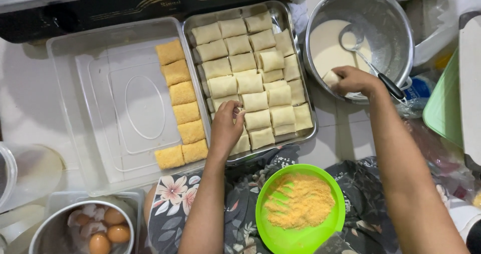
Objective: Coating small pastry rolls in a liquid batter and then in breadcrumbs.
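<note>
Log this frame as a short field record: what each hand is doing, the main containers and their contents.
left hand: on a plain roll in the metal tray
right hand: holding one plain roll over the batter inside the metal pot
metal tray: plain rolls packed in rows
clear plastic tray: seven breaded rolls along its right side
green bowl: orange breadcrumbs
pot contents: pale batter, ladle
lower left: eggs and shells in a metal bowl
</note>
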